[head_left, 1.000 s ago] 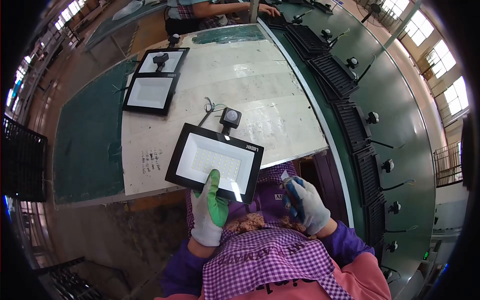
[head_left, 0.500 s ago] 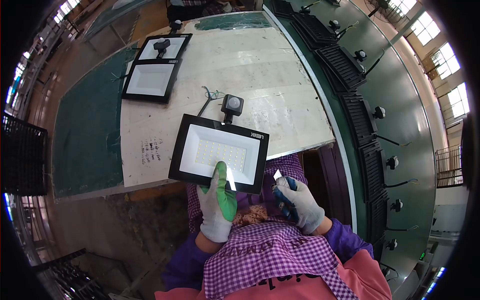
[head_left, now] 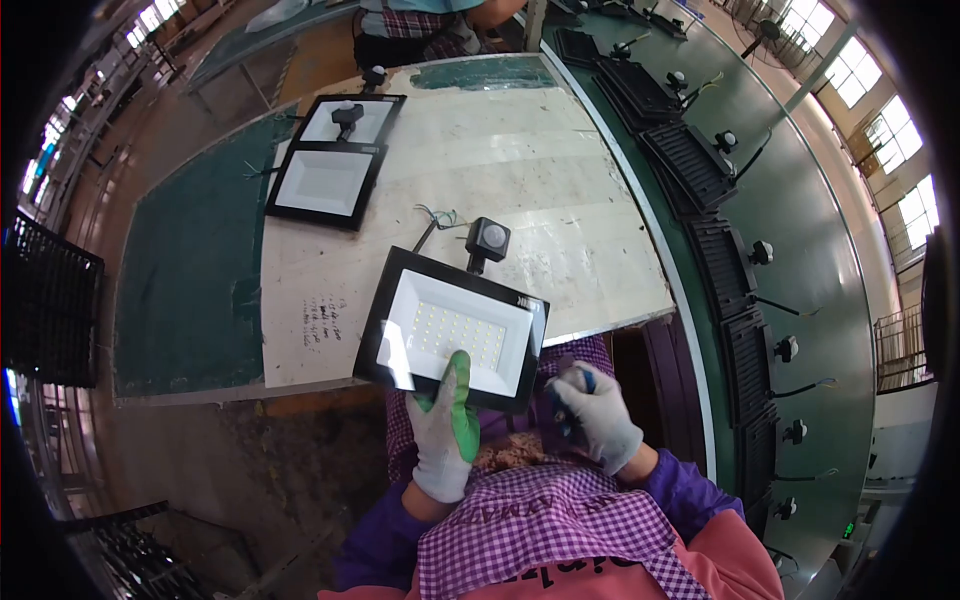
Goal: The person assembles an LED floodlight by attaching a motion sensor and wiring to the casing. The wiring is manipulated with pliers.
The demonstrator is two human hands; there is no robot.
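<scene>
A black-framed LED floodlight (head_left: 458,330) with a motion sensor (head_left: 489,239) on its far side is tilted at the near edge of the table. My left hand (head_left: 446,440), in a white and green glove, grips its near edge with the thumb on the glass; the fingers underneath are hidden. Wires trail from the lamp's far side onto the table. My right hand (head_left: 598,415), in a white and dark-blue glove, is closed to the right of the floodlight, apart from it. What its curled fingers hold is blurred and cannot be made out.
Two more floodlights (head_left: 325,180) lie at the table's far left. Handwriting marks the pale board (head_left: 560,150). Along the right, a green bench (head_left: 800,240) carries a row of black floodlights (head_left: 722,262) with sensors and wires. A person (head_left: 420,25) sits beyond the table.
The view has shifted, showing more of the person beyond. The floodlight stays in my left hand, its glare moved leftward. The pale pointed tip at my right fingers no longer shows.
</scene>
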